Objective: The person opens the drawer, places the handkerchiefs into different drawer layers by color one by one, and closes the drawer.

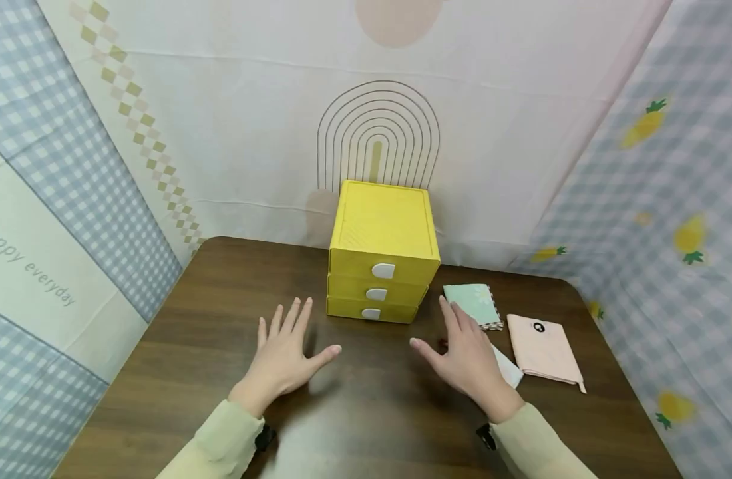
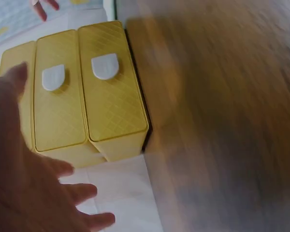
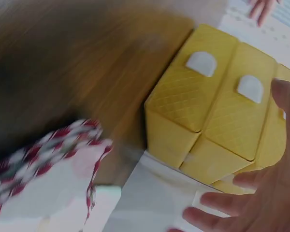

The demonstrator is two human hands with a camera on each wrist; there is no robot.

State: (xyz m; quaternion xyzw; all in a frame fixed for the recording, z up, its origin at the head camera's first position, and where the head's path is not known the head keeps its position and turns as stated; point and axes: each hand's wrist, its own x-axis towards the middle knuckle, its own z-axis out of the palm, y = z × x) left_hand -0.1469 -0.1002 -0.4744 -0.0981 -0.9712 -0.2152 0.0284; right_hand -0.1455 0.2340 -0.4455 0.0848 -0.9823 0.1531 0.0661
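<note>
Standing ahead of your hands and between them: one yellow drawer unit (image 1: 382, 247), three drawers stacked, each front with a white pull (image 1: 383, 271). Your left hand (image 1: 282, 362): spread, fingers straight, thumb pointing inward, near the unit's front left. Your right hand (image 1: 469, 356): spread, fingers extended, thumb pointing inward, near the front right. One white folded cloth (image 1: 508, 367), partly hidden by your right hand; whether the two touch cannot be told. One mint-green folded cloth (image 1: 474, 305), checked edging, just beside your right fingertips. One pink folded cloth (image 1: 544, 351), round black mark, right of your right hand. One dark wooden table (image 1: 366, 399), beneath both hands. One patterned wall cloth (image 1: 234, 133), beyond both, behind the unit.
</note>
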